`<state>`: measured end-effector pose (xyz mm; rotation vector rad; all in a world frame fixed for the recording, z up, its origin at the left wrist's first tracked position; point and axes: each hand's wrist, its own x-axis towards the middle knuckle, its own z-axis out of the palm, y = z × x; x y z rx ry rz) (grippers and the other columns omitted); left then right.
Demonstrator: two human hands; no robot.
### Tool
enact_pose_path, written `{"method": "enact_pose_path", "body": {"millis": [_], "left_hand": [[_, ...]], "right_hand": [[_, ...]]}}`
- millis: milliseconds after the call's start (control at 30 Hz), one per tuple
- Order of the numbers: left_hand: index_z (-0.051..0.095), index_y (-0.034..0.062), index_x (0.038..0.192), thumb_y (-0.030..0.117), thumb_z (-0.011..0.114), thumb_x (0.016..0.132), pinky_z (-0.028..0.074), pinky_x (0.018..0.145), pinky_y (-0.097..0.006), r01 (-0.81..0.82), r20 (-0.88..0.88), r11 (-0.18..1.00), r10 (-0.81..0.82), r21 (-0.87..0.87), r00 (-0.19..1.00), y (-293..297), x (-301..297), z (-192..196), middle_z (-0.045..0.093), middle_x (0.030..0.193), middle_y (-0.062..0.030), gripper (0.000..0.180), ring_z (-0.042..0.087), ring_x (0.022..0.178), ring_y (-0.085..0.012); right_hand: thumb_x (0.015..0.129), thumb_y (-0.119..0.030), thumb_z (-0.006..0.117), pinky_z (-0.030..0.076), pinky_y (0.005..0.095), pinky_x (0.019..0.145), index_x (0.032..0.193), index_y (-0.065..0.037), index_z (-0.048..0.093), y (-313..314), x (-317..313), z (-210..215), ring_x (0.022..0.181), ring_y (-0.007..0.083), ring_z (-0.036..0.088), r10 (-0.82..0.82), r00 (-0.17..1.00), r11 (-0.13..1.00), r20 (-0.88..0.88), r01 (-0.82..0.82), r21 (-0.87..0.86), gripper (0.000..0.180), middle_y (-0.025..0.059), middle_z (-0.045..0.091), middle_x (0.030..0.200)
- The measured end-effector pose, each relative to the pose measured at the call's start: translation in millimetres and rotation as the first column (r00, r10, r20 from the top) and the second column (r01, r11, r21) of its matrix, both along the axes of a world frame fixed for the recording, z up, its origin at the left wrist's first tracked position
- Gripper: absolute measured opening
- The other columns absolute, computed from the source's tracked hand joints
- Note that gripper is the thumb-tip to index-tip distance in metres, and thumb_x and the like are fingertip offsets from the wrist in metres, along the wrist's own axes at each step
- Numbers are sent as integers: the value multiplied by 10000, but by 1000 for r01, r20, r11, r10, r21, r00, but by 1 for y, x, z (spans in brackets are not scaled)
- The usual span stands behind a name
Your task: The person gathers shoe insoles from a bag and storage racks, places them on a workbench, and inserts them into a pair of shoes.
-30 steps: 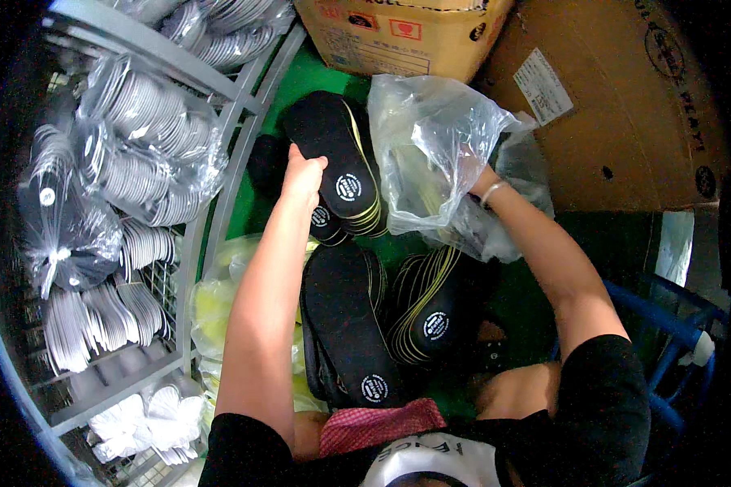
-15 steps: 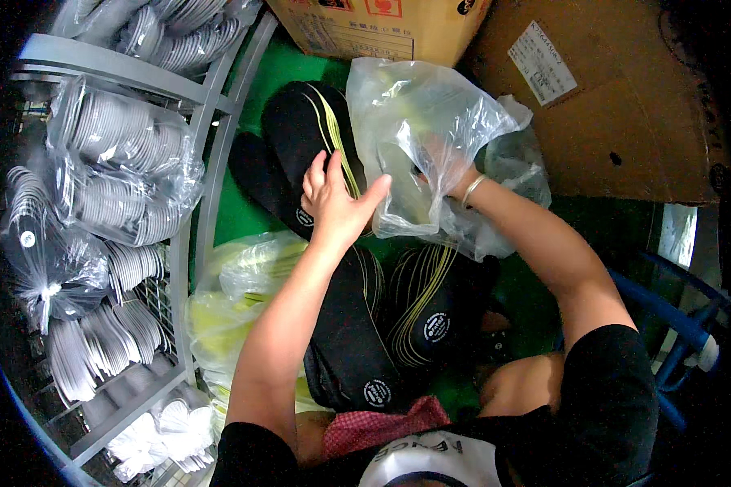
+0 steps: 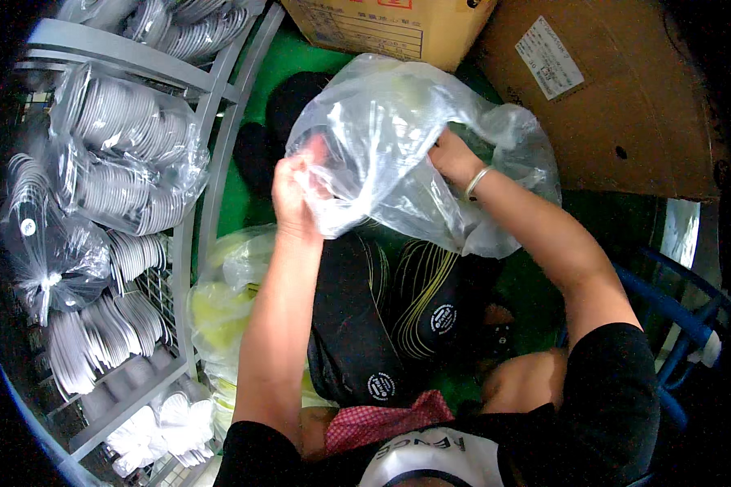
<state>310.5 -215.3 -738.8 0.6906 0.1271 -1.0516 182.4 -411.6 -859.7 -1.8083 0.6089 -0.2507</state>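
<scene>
A large clear plastic bag (image 3: 390,138) is spread between my two hands, with a pale yellow-green tint showing through its upper part. My left hand (image 3: 296,191) is closed on the bag's left edge, its fingertips partly behind the film. On the other side, my right hand (image 3: 456,158), a bracelet at its wrist, grips the bag at its opening; the film covers most of its fingers. Below the bag lie black shoe insoles (image 3: 353,325) and a fanned stack of black insoles with yellow-green edges (image 3: 426,296). More black insoles (image 3: 256,158) lie partly hidden behind my left hand.
At the left stands a grey metal rack (image 3: 207,154) holding bagged white insoles (image 3: 126,114). Beside it, a bag of yellow-green pieces (image 3: 227,312) rests on the green floor. Cardboard boxes (image 3: 609,122) border the far side. Blue tubing (image 3: 666,304) stands at the right.
My left hand has gone from open over the black insoles to closed on the bag's left edge. The bag is spread wider to the left and covers more of those insoles.
</scene>
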Motion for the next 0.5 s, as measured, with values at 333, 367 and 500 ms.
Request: {"method": "enact_pose_path", "body": {"millis": [333,367,500], "left_hand": [[172,120,1275,351,624,739,353,892,-420,69,263,988,-103,137,959,-2,-34,38,390,1173,-130,738,419,1056,-247],[72,116,1287,102,695,670,380,870,-381,54,354,957,-157,285,922,-4,-44,40,385,1166,-116,877,408,1067,-218],[364,59,1154,-24,623,654,433,536,-244,123,402,885,-323,450,857,-25,-62,43,564,846,-62,569,560,708,-145]], "right_hand": [[786,-297,381,334,437,898,1052,-82,543,37,-1,51,1021,267,490,257,847,629,-466,-513,-584,379,142,531,1085],[786,-311,382,332,430,901,1059,-82,538,39,1,48,1026,267,485,256,865,654,-431,-483,-582,389,142,525,1092],[788,-368,388,324,402,911,1087,-83,518,30,4,38,1050,267,465,259,932,840,-254,-347,-416,433,145,503,1122]]}}
